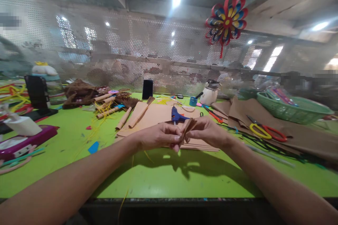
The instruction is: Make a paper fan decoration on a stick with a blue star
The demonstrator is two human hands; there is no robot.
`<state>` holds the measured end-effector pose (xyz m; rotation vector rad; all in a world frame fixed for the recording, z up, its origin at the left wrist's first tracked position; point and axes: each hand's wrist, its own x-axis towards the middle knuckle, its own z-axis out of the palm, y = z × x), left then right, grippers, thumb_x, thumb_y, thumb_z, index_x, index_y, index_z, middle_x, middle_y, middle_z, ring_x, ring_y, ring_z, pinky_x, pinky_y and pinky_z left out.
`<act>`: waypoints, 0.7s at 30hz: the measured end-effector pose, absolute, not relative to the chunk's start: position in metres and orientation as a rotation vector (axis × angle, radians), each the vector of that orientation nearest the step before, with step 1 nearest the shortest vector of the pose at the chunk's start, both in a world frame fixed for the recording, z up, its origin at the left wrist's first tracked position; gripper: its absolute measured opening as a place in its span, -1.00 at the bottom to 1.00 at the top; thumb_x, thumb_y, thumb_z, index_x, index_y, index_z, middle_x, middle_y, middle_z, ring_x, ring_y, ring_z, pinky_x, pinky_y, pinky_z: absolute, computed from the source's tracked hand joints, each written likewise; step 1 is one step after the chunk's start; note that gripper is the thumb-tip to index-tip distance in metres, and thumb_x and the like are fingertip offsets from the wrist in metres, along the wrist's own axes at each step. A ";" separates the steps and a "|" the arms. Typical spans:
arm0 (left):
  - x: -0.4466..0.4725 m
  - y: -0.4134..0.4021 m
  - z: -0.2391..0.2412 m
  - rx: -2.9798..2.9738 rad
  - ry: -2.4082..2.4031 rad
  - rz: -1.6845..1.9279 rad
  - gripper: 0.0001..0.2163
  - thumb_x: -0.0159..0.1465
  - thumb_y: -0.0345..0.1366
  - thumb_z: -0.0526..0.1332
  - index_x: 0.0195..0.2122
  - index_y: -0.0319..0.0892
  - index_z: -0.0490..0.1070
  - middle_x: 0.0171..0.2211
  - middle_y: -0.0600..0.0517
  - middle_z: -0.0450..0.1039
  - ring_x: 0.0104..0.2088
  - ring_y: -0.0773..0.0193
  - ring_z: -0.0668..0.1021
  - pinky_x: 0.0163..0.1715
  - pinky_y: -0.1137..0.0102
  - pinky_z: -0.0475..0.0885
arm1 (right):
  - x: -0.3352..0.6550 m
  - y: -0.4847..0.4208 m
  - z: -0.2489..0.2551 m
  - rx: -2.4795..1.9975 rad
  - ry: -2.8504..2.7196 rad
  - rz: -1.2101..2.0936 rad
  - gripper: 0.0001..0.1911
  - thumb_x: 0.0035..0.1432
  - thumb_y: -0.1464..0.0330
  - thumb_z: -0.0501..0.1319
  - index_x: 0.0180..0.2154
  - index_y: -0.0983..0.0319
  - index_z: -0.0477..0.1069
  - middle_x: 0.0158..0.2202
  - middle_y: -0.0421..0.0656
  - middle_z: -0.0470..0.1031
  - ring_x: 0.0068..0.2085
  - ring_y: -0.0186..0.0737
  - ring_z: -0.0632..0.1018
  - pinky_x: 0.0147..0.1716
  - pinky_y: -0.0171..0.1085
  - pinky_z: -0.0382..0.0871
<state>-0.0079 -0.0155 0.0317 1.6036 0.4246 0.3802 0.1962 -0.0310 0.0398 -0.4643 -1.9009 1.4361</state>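
Between my two hands, above the green table, is a small folded piece of brown paper (188, 129). My left hand (164, 135) pinches its lower end with thumb and fingers. My right hand (204, 132) grips its side, thumb toward me, and partly covers it. Just behind the hands a blue glue gun (178, 115) rests on stacked brown cardboard sheets (161, 112). To the left lie rolled paper tubes with fringed or pleated ends, among them one roll (141, 112) on the cardboard.
At right, scissors with yellow and red handles (266, 132) lie on large brown paper sheets (298, 135), near a green basket (303, 107). A white jar (210, 93) and a phone (147, 89) stand at the back. A purple box (50, 133) is at left.
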 end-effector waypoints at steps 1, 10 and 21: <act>-0.006 -0.017 0.031 1.619 0.412 0.362 -0.80 0.15 -0.17 0.18 -0.34 -0.21 0.42 -0.44 0.02 0.43 -0.43 0.38 0.43 -0.31 0.41 0.30 | 0.195 -0.032 0.040 -0.484 -1.897 1.425 -0.83 -0.01 0.32 0.27 -0.37 0.30 0.45 -0.42 -0.15 0.46 -0.38 -0.32 0.48 -0.35 -0.28 0.38; -0.013 0.001 0.036 1.830 0.694 0.562 -0.77 0.18 -0.19 0.11 -0.31 -0.22 0.46 -0.35 -0.01 0.45 -0.35 0.35 0.42 -0.26 0.41 0.31 | 0.193 -0.030 0.042 -0.818 -2.034 1.273 -0.75 0.02 0.22 0.21 -0.43 0.30 0.35 -0.57 -0.23 0.39 -0.54 -0.39 0.40 -0.49 -0.34 0.30; -0.003 0.007 0.014 2.427 0.944 0.502 -0.72 0.14 -0.21 0.10 -0.58 -0.27 0.46 -0.64 0.07 0.32 -0.59 0.40 0.29 -0.53 0.48 0.12 | 0.195 -0.002 0.006 -1.049 -2.446 0.549 -0.75 0.07 0.26 0.13 -0.43 0.29 0.49 -0.51 -0.19 0.44 -0.48 -0.36 0.37 -0.48 -0.38 0.19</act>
